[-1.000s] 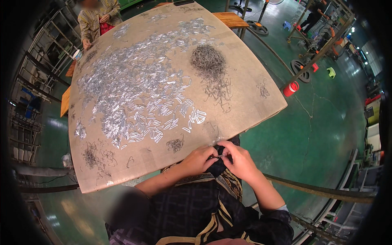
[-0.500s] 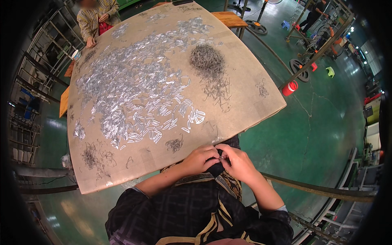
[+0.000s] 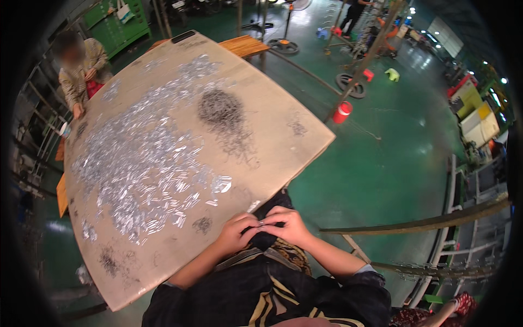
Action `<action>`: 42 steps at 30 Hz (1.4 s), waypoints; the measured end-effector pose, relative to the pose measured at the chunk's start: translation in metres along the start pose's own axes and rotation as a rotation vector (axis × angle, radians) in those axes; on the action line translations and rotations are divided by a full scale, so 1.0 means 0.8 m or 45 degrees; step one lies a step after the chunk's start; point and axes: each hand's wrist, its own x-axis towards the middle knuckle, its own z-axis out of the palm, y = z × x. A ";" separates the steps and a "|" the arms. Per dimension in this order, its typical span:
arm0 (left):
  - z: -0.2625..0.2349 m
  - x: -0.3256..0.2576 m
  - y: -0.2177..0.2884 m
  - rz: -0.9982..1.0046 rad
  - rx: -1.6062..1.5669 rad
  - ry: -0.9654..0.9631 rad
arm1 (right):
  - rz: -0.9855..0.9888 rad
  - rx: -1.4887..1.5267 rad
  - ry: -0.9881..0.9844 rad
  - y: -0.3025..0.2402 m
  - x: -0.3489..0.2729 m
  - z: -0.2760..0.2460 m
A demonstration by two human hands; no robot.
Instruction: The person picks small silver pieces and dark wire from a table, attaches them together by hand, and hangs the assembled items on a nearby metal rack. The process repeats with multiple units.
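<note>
My left hand point(image 3: 238, 232) and my right hand point(image 3: 287, 225) meet in front of my body, just off the table's near edge. Both are closed, thumbs and forefingers pinching a small shiny metal piece point(image 3: 261, 223) between them. Fingers cover most of it, so its exact shape is hidden. On the brown-covered table point(image 3: 283, 125) lies a wide spread of small, flat, silvery metal pieces point(image 3: 158, 158). To its right sits a heap of thin dark bent wire pieces point(image 3: 220, 107), trailing toward me. A smaller cluster of dark wires point(image 3: 202, 225) lies nearer my left hand.
Another person point(image 3: 81, 68) works at the far left of the table, one hand on its edge. A red container point(image 3: 342, 112) stands beyond the right edge. A rusty bar point(image 3: 419, 222) extends on my right. Someone in red patterned clothing point(image 3: 463, 305) shows at lower right.
My view has swung to the right, so the table sits further left in the picture. Both hands remain together, pinching, their fingers now drawn more level with each other.
</note>
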 end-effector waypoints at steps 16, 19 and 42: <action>-0.057 0.075 -0.079 0.289 1.398 -0.493 | -0.040 -0.101 0.175 0.014 -0.002 0.017; -0.051 0.089 -0.079 0.370 1.426 -0.601 | -0.051 -0.118 0.192 0.017 0.001 0.017; -0.023 0.003 0.013 -0.451 -0.178 0.149 | -0.204 -0.267 0.216 0.017 0.009 0.038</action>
